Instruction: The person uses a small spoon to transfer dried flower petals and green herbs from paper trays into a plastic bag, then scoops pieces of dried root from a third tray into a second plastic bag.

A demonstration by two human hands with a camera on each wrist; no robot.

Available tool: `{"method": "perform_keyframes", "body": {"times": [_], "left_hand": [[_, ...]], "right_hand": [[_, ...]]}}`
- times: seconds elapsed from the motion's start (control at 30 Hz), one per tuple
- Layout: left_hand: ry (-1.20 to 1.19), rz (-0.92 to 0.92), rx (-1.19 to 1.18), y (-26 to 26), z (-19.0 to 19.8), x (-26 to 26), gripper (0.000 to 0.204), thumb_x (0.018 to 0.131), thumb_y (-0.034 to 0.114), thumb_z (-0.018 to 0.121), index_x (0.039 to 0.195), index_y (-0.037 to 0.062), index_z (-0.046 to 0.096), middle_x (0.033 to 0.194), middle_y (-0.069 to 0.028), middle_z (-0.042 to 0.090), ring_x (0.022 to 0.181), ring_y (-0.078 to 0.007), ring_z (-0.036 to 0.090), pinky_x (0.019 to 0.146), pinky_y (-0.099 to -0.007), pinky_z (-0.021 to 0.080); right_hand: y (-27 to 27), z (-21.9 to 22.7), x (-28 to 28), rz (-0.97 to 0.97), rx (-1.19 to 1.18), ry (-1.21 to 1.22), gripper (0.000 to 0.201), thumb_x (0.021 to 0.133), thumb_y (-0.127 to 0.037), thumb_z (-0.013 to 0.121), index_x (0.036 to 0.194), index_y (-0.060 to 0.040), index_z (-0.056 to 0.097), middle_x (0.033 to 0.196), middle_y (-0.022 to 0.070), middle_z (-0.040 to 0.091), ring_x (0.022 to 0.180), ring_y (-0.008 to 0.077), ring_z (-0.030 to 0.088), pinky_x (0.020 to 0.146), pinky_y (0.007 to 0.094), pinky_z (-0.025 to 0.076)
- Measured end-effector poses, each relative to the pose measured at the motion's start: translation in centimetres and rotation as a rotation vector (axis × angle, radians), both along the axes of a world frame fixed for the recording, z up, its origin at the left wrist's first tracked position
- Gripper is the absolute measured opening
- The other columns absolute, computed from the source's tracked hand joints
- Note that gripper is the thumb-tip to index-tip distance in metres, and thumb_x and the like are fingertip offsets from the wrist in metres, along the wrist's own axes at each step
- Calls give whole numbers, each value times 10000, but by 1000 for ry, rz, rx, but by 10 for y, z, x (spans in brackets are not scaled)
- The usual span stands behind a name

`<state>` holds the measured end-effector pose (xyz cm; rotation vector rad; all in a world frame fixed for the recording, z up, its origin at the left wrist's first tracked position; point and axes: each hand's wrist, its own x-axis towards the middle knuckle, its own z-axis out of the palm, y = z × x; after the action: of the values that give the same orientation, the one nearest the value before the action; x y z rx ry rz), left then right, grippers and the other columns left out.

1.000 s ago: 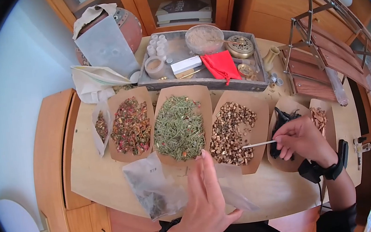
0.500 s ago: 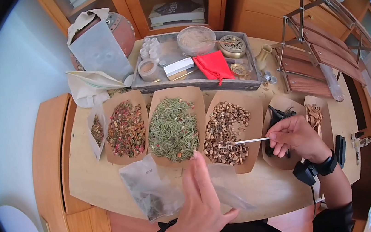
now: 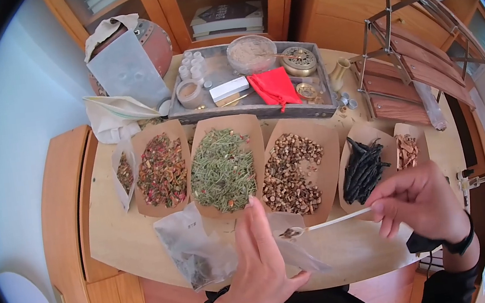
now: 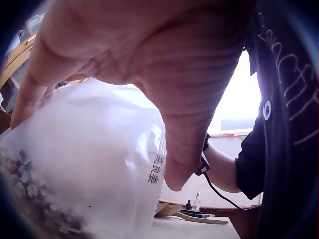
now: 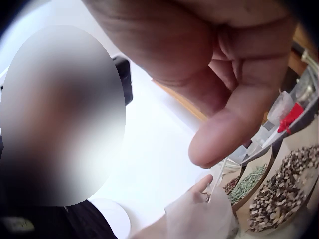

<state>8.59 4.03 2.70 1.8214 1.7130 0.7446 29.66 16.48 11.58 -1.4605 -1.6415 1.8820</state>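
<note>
My left hand (image 3: 260,273) holds a translucent plastic bag (image 3: 305,257) between thumb and fingers, low at the table's front. Printed characters show on the bag (image 4: 99,144) in the left wrist view, where the left hand (image 4: 149,55) arches over it. A pale, thin-handled spoon (image 3: 341,218) is pinched by my right hand (image 3: 421,205); its bowl, bearing small brown pieces, is at the bag's mouth. Behind it, a paper tray (image 3: 329,141) holds chopped brown and cream pieces (image 3: 293,191). In the right wrist view the right hand (image 5: 219,74) hides part of the spoon.
Paper trays hold green sprigs (image 3: 223,169), a reddish mix (image 3: 162,170), black strips (image 3: 364,170) and pale shavings (image 3: 407,150). Another bag (image 3: 191,248) lies left of my left hand. Behind stand a grey wooden tray (image 3: 219,113) with jars and a red pouch (image 3: 274,87), and a folding rack (image 3: 395,84).
My right hand has brought the spoon from the chopped pieces down toward me to the bag, now with pieces in its bowl. The left hand keeps its hold. The view has shifted slightly.
</note>
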Motion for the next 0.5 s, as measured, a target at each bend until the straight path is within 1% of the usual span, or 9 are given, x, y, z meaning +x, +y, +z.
{"method": "perform_keyframes", "body": {"times": [0.07, 0.1, 0.13, 0.2, 0.23, 0.33, 0.37, 0.43, 0.5], "left_hand": [[6, 6, 11, 0, -1, 1, 1368, 545, 162, 893, 1405, -136, -129, 1346, -341, 214, 1236, -439, 312, 1043, -460, 315], [5, 6, 12, 0, -1, 0, 1368, 545, 162, 893, 1405, -136, -129, 1346, -341, 214, 1236, -439, 312, 1043, -460, 315], [-3, 4, 2, 0, 0, 0, 1368, 546, 163, 893, 1405, -136, -129, 1346, -341, 214, 1237, -440, 310, 1044, -461, 313], [-11, 5, -9, -1, 0, -1, 1368, 547, 164, 892, 1405, -135, -130, 1346, -341, 214, 1239, -441, 308, 1046, -461, 311], [-9, 6, -3, -1, -1, -1, 1367, 547, 164, 892, 1405, -135, -130, 1343, -340, 218, 1236, -440, 310, 1045, -462, 311], [-5, -1, 8, -1, 0, -1, 1367, 547, 166, 893, 1405, -134, -129, 1339, -338, 226, 1227, -438, 315, 1041, -463, 312], [0, -3, 13, -1, 0, -1, 1367, 547, 168, 893, 1406, -134, -128, 1336, -336, 230, 1221, -436, 319, 1038, -463, 313], [-1, -1, 9, -1, 0, -2, 1370, 546, 174, 895, 1406, -134, -126, 1334, -334, 235, 1215, -435, 324, 1034, -464, 316], [0, 7, 1, -1, 0, -2, 1372, 546, 180, 897, 1405, -135, -125, 1332, -333, 240, 1208, -434, 329, 1030, -465, 319]], "right_hand": [[-13, 3, -4, 148, 280, -125, 78, 882, 14, 624, 935, 52, 666, 722, 74, 658, 602, 119, 661, 535, 236, 545], [-15, 3, -3, 208, 416, -114, 75, 887, 19, 611, 932, 37, 667, 726, 69, 658, 599, 102, 653, 540, 223, 535], [-15, 6, -2, 210, 416, -115, 75, 887, 19, 611, 932, 37, 667, 726, 69, 658, 599, 102, 653, 540, 223, 535], [-17, 14, -2, 30, 387, -104, 72, 872, 45, 605, 914, 44, 664, 720, 73, 654, 593, 96, 647, 534, 215, 529], [-13, 13, -1, -47, 422, -124, 79, 876, 49, 586, 899, 54, 662, 705, 67, 643, 582, 95, 639, 524, 211, 521], [14, -10, 4, -118, 463, -192, 91, 885, 43, 568, 904, 72, 652, 692, 61, 627, 585, 102, 637, 523, 212, 519], [22, -21, 8, -121, 464, -193, 91, 885, 43, 568, 904, 72, 652, 692, 61, 627, 585, 102, 637, 523, 212, 519], [35, -43, 13, -27, 504, -245, 106, 898, 34, 548, 921, 85, 639, 698, 65, 619, 590, 108, 637, 528, 211, 521], [41, -58, 14, -24, 478, -228, 104, 896, 35, 550, 929, 89, 633, 708, 69, 620, 593, 112, 639, 528, 216, 525]]}}
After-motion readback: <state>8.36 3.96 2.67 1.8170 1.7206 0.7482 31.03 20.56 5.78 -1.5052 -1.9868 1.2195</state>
